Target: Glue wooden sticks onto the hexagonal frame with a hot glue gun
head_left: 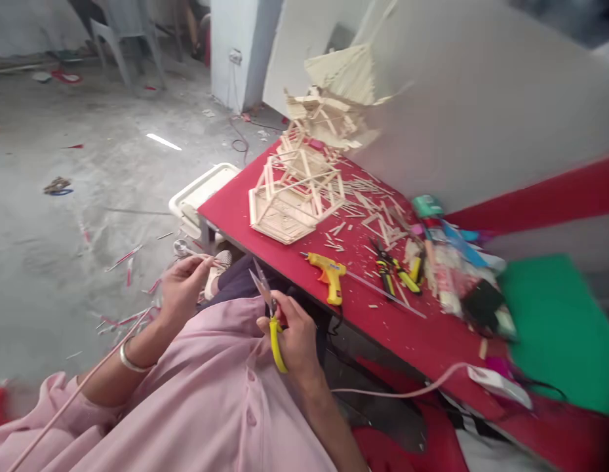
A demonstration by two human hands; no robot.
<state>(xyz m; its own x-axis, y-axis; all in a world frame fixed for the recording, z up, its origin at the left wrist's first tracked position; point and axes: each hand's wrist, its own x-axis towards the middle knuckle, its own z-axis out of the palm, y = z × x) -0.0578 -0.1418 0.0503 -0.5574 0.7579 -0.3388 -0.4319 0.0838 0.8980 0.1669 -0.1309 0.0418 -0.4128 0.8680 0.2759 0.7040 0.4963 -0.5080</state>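
My left hand (180, 288) is raised over my lap, its thumb and fingertips pinched on a thin pale stick (193, 253); the stick's exact shape is blurred. In my right hand (299, 331) are scissors (276, 337) with yellow handles, their blades a little apart and pointing up and away from me. The blades stand clear of the left hand. Beyond the right hand, a yellow glue gun (330, 272) lies near the edge of the red table (383, 334). Behind it stands a hexagonal frame model (284, 213) built of thin wooden sticks.
Loose sticks (356, 196) and black-and-yellow pliers (405, 275) lie on the table. Packets (446, 269) crowd its right side beside a green sheet (554, 328). A white power strip (501, 387) trails a pink cable. A white stool (206, 187) stands at the far-left corner.
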